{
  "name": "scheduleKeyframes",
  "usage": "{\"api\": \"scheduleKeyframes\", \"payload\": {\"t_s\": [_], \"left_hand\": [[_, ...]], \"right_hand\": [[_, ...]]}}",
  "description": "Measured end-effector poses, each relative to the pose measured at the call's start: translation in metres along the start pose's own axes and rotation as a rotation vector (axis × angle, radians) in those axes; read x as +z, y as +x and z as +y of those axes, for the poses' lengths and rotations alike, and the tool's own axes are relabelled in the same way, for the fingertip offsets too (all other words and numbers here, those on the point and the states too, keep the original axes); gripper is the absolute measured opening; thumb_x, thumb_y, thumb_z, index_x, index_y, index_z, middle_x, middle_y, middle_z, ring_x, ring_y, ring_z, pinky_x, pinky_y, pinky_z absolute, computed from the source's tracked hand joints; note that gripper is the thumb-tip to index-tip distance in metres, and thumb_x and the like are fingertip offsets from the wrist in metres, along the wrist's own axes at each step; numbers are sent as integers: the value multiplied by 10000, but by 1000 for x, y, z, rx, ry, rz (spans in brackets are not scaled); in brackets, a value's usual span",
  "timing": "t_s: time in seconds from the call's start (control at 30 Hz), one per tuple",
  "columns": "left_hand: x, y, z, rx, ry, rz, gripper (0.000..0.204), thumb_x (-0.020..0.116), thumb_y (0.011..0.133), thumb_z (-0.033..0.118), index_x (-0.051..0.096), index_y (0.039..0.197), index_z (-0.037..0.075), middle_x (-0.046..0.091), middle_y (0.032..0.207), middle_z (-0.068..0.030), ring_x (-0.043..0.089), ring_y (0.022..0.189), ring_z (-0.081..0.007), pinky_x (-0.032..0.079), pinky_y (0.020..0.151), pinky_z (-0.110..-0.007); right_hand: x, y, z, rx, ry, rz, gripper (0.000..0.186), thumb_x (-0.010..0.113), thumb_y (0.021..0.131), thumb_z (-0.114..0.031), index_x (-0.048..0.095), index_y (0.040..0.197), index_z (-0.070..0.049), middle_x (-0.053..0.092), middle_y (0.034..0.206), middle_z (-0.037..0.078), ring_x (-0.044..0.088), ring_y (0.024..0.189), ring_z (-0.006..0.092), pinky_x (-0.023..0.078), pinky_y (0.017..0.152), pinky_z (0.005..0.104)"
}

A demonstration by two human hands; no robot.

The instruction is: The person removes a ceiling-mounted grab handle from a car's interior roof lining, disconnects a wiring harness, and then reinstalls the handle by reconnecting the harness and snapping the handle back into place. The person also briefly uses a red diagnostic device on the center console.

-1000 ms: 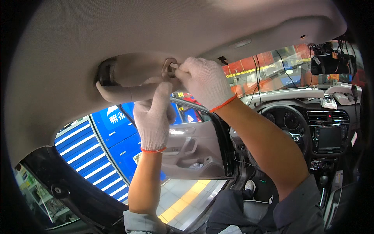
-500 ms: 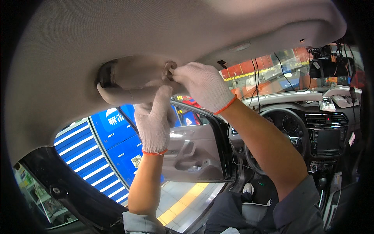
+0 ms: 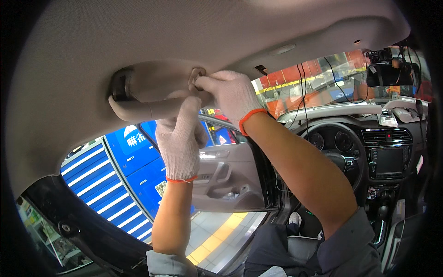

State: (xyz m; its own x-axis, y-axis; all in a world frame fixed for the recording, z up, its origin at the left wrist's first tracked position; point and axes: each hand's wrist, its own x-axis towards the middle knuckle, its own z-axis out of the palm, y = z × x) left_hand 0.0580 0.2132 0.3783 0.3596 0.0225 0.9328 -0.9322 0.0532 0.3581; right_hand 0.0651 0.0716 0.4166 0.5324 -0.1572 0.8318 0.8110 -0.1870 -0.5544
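Note:
Overhead, a beige grab handle (image 3: 134, 110) is attached to the car's headliner, its dark rear mount (image 3: 121, 87) uncovered. My left hand (image 3: 180, 131), in a white knit glove with a red cuff, is wrapped round the handle from below, thumb up along its near side. At the handle's front end my right hand (image 3: 230, 92), gloved likewise, is closed with its fingertips at a small beige mount piece (image 3: 197, 76). The gloved fingers hide part of this front mount and whatever lies between the fingertips.
The headliner (image 3: 92, 37) arches close above both hands. An open front door (image 3: 226, 175) stands beyond my left arm, with a blue cabinet (image 3: 134, 161) outside. To the right are the steering wheel (image 3: 339, 159), dashboard screen (image 3: 390, 160) and loose black cables (image 3: 305, 97) hanging before the windshield.
My right hand has shifted slightly left, closer over the front mount, and its forearm has swung left a little. The left hand keeps its hold on the handle. The view has moved slightly.

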Motion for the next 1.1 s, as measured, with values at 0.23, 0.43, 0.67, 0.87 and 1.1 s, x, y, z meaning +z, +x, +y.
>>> {"api": "scheduleKeyframes", "payload": {"t_s": [0.23,0.43,0.67,0.87,1.1], "left_hand": [[5,-1,3,-19,-48,45,494,725,857,487,559,575,117,442,452,5,402,376,-83,304,379,-237],[7,-1,4,-26,-52,47,489,719,869,473,561,584,109,452,460,1,404,385,-82,295,379,-249],[4,3,6,-1,-57,20,464,722,875,446,556,596,114,454,464,0,408,389,-89,305,386,-246],[4,-2,9,-35,-32,53,450,735,866,423,554,592,114,463,468,-4,408,392,-86,311,392,-246],[-4,3,4,-40,-20,-36,397,727,872,398,669,896,6,535,506,-27,510,416,-93,395,402,-236]], "right_hand": [[6,3,2,61,75,71,447,710,827,-322,726,1050,65,720,943,141,652,867,189,498,811,314],[15,12,2,61,14,99,397,696,811,-301,731,996,48,721,882,135,664,807,202,507,783,316],[13,16,6,-189,-317,87,310,662,872,-262,726,933,35,678,793,110,631,679,190,490,655,315],[-13,-19,30,52,421,-126,359,565,997,-277,645,1205,4,581,752,11,511,620,85,424,592,244],[-21,-8,22,-41,-74,14,338,580,998,-298,672,1093,14,512,647,27,475,554,90,374,497,264]]}}
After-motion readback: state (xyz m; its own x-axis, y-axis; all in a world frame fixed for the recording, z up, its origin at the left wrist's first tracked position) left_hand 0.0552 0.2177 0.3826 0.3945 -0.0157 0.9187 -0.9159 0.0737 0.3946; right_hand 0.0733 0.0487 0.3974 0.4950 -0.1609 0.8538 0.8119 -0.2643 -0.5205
